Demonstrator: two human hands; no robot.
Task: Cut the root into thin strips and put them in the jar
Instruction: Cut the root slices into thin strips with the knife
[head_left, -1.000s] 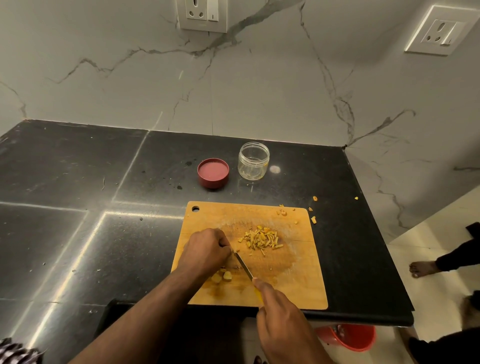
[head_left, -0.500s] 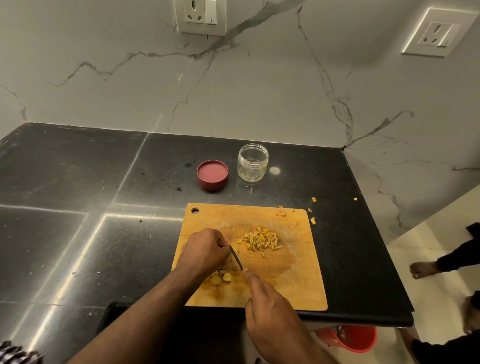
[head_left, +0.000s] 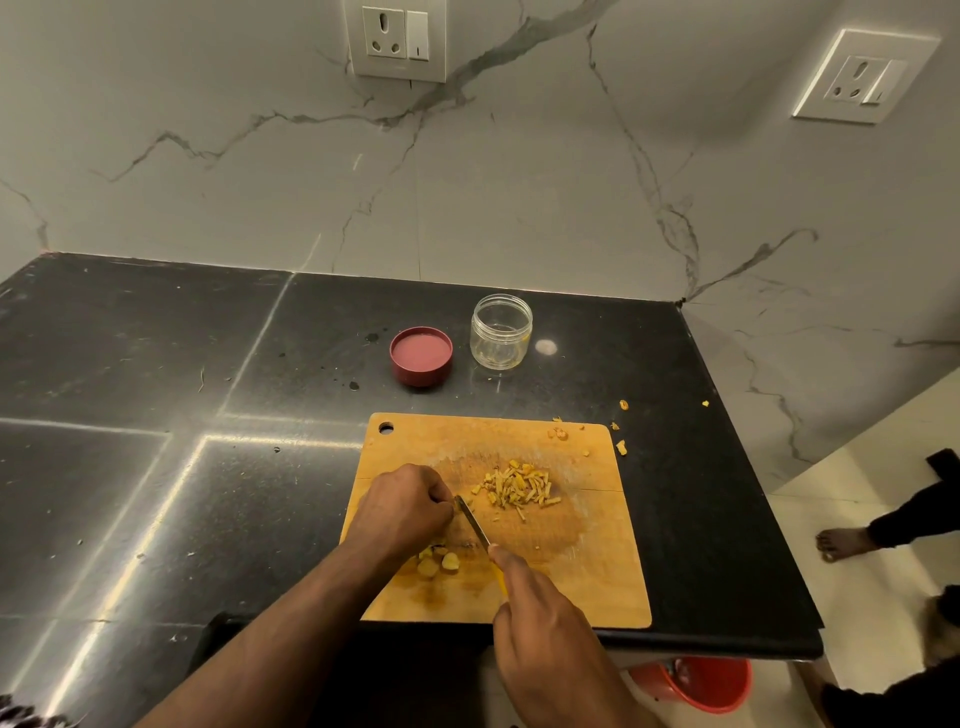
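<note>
I am seeing bare tabletop (head_left: 130, 493) lying open toward its left edge; the lid (head_left: 421, 356) and jar (head_left: 501, 338) are standing near the back edge, beyond the cutting board (head_left: 587, 571).

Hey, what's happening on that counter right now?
Someone is slicing a yellow root on a wooden cutting board. The left hand pins the piece down while the right hand works a small knife beside it. A pile of cut strips sits on the board. The jar stands open, its red lid beside it.
</note>
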